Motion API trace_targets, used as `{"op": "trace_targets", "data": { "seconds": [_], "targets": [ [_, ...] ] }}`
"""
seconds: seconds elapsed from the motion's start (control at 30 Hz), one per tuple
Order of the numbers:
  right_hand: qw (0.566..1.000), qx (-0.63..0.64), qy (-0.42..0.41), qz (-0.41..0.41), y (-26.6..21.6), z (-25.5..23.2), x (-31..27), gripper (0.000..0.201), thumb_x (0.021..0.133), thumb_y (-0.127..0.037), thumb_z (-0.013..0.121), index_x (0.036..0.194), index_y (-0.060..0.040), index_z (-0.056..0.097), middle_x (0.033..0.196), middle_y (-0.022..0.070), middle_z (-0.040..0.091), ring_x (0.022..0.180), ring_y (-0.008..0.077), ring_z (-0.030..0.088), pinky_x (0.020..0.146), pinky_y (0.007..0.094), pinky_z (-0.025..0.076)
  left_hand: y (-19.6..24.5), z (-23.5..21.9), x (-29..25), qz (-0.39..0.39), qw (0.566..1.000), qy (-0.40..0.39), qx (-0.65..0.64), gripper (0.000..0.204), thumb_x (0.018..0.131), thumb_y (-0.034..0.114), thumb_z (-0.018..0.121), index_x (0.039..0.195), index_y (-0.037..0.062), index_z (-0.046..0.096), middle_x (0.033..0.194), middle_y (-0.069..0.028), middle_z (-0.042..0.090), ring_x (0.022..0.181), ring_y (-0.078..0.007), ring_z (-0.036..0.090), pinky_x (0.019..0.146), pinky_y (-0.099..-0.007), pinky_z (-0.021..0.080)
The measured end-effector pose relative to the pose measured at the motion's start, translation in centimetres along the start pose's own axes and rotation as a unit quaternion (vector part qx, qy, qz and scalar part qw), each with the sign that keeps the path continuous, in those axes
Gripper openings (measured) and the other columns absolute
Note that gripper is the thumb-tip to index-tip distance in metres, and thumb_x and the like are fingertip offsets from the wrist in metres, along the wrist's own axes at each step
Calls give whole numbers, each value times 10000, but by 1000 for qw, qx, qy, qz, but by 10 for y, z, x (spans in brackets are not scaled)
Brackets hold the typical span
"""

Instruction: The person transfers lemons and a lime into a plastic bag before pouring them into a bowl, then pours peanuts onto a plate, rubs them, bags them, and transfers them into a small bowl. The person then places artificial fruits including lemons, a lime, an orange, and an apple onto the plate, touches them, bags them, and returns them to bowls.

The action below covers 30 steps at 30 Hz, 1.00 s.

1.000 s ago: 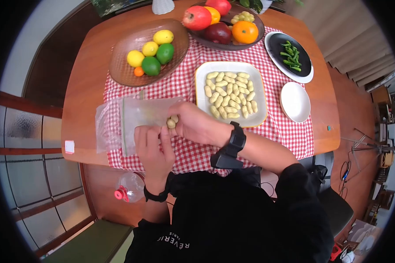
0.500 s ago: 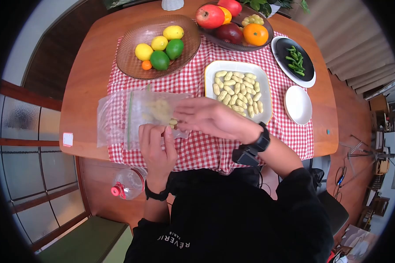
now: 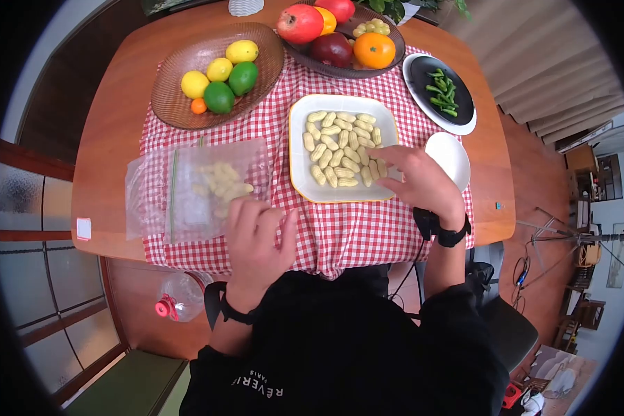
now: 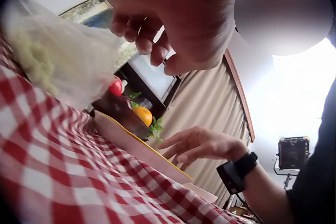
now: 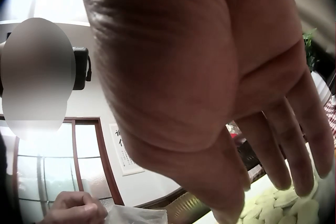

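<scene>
My right hand (image 3: pixel 423 182) reaches over the near right side of a white, yellow-rimmed tray (image 3: pixel 350 196) of peanuts (image 3: pixel 340 149). Its fingers extend downward close over the nuts; nothing shows held in the right wrist view. My left hand (image 3: pixel 256 243) hovers at the near right corner of a clear zip bag (image 3: pixel 187 215), fingers loosely curled, thumb apart. In the left wrist view the fingertips (image 4: pixel 157 56) come close to the bag's edge, with nothing between them. Peanuts show inside the bag, and one paler peanut (image 3: pixel 248 188) lies just beyond the left fingers.
A brown basket (image 3: pixel 170 90) of lemons and limes stands back left, a fruit bowl (image 3: pixel 326 66) behind the tray. A black plate (image 3: pixel 416 73) of green chillies and a white bowl (image 3: pixel 451 156) are at right. A checked cloth (image 3: pixel 333 236) covers the table's middle.
My right hand has left the peanuts beside the bag and moved right, to the tray. My left hand has stayed near the bag. The bag's contents show more plainly now.
</scene>
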State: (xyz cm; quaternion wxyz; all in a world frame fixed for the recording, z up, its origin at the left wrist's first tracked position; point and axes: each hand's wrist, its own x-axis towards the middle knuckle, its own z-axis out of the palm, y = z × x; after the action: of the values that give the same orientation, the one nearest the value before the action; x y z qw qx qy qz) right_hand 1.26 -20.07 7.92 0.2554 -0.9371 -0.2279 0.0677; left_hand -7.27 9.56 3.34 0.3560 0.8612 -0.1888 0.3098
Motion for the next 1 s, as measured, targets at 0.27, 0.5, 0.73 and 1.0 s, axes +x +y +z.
{"op": "trace_targets", "data": {
  "seconds": [0.27, 0.5, 0.73, 1.0],
  "targets": [
    [998, -26, -24, -60, 8, 36, 29, 511, 789, -15, 758, 1296, -61, 715, 1258, 163, 690, 1103, 381, 704, 973, 454, 570, 7, 67, 53, -67, 969, -235, 50, 552, 814, 56, 837, 1313, -40, 624, 1232, -193, 573, 1135, -408, 611, 931, -482, 557],
    [993, 72, 13, -95, 26, 41, 39, 370, 813, 43, 727, 1178, -12, 738, 1264, 171, 670, 1093, 402, 695, 976, 472, 554, 2, 102, 61, -99, 945, -307, 61, 463, 811, -10, 796, 1249, -28, 647, 1165, -222, 609, 1079, -439, 653, 905, -492, 563],
    [988, 108, 72, -85, 32, 30, 25, 341, 840, 10, 753, 1179, -24, 742, 1206, 159, 706, 1098, 389, 703, 979, 451, 568, -3, 96, 68, -132, 962, -240, -24, 315, 835, -19, 771, 1145, -9, 720, 1183, -182, 652, 1046, -420, 679, 916, -490, 554],
    [996, 45, 1, -72, 20, 31, 16, 470, 819, -56, 806, 1278, -72, 709, 1253, 135, 680, 1044, 369, 726, 899, 442, 603, 12, 84, 74, -116, 930, -345, 44, 501, 816, -13, 790, 1301, -1, 666, 1291, -199, 602, 1204, -417, 622, 995, -477, 531]
  ]
}}
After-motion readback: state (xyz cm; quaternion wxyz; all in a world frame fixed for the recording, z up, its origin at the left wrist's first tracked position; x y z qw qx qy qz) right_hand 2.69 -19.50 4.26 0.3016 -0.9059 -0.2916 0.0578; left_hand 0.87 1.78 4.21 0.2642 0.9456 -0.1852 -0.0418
